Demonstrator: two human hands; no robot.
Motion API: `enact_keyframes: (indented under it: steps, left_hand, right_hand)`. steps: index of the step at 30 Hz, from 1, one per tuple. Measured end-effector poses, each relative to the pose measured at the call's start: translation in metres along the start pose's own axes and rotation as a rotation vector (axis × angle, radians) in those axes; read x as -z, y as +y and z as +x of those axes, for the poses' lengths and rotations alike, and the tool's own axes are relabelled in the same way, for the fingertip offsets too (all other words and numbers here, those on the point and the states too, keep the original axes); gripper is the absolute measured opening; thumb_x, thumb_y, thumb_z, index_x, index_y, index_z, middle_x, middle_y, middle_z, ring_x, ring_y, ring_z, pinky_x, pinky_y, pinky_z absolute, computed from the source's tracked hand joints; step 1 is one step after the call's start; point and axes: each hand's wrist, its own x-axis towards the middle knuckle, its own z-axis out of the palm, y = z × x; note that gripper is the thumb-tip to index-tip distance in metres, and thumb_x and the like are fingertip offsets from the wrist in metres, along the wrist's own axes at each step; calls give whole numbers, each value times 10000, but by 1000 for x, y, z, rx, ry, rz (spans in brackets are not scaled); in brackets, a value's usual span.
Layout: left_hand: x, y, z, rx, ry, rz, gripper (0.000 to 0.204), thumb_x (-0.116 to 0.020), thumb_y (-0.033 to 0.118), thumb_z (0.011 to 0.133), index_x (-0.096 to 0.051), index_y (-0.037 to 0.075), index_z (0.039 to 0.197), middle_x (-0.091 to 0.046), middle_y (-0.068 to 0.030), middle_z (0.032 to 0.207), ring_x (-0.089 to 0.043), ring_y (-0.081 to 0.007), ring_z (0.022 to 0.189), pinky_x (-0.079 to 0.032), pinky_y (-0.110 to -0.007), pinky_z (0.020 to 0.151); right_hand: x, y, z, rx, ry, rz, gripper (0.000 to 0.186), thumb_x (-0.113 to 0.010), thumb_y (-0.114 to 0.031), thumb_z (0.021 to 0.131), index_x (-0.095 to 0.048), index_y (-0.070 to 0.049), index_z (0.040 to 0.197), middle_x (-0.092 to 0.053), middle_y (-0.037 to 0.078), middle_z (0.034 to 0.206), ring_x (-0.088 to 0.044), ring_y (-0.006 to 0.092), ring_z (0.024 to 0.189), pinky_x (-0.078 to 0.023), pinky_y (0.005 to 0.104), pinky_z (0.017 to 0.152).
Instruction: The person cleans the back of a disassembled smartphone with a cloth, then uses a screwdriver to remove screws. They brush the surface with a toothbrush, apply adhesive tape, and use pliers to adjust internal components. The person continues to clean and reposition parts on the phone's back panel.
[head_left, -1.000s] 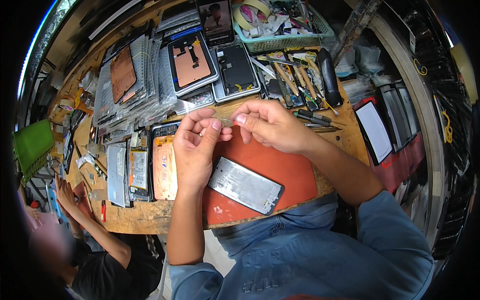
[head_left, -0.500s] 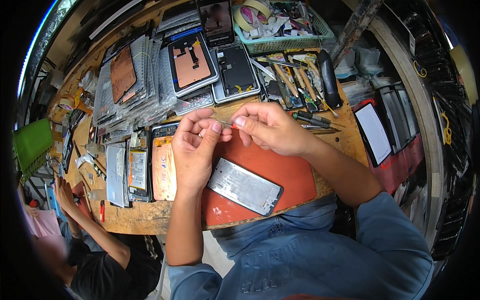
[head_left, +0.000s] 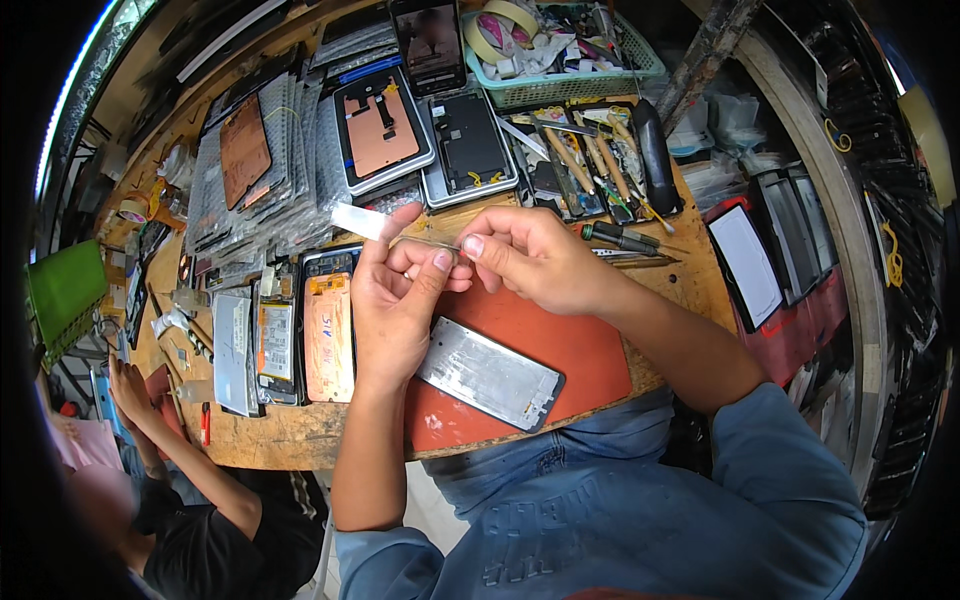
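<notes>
My left hand (head_left: pixel 395 300) pinches a thin metallic piece (head_left: pixel 425 240), too fine to identify. A white, shiny flat strip (head_left: pixel 354 220) shows at its raised index finger; whether it joins the thin piece I cannot tell. My right hand (head_left: pixel 535 258) pinches the thin piece at its right end, thumb against curled fingers, close beside the left. Below both hands a silver-faced phone screen or frame (head_left: pixel 490 372) lies askew on an orange mat (head_left: pixel 590 340).
Opened phones (head_left: pixel 275 340), bubble-wrapped stacks (head_left: pixel 215 210), a tool heap (head_left: pixel 605 160), a mint basket (head_left: pixel 560 85) and an upright phone (head_left: pixel 428 45) crowd the wooden bench (head_left: pixel 270 435). Another person's hands (head_left: pixel 130 390) are at the lower left. A metal post (head_left: pixel 700 70) stands upper right.
My left index finger has risen slightly, and the white strip beside it now shows broadly. My right hand has shifted a little; both hands keep their pinch.
</notes>
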Motion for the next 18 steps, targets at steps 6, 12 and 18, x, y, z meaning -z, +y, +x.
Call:
enact_keyframes:
  steps: [6, 12, 18]
  left_hand:
    - [-3, 4, -2, 24, 1, -4, 639, -735, -4, 1059, -423, -63, 1613, -759, -85, 973, -760, -163, 863, -643, -307, 841]
    - [-6, -1, -1, 48, -40, -28, 592, -734, 3, 1063, -421, -55, 1562, -764, -111, 953, -774, -183, 866, -650, -300, 814]
    - [-2, 3, 1, 42, 90, -45, 202, -699, 93, 1111, -620, -25, 1255, -780, -131, 989, -784, -194, 880, -660, -313, 802]
  right_hand:
    - [-2, 1, 1, 10, -6, 28, 215, -615, -188, 1166, -691, 10, 1197, -709, 13, 936, -629, 65, 826, -509, 245, 709]
    - [-6, 10, 3, 27, 6, 117, 201, -619, -168, 1166, -680, 20, 1203, -688, 11, 939, -624, 64, 828, -531, 254, 732]
    - [-4, 6, 2, 25, 56, -35, 217, -622, -175, 1166, -664, 29, 1230, -680, 14, 947, -630, 75, 836, -542, 266, 745]
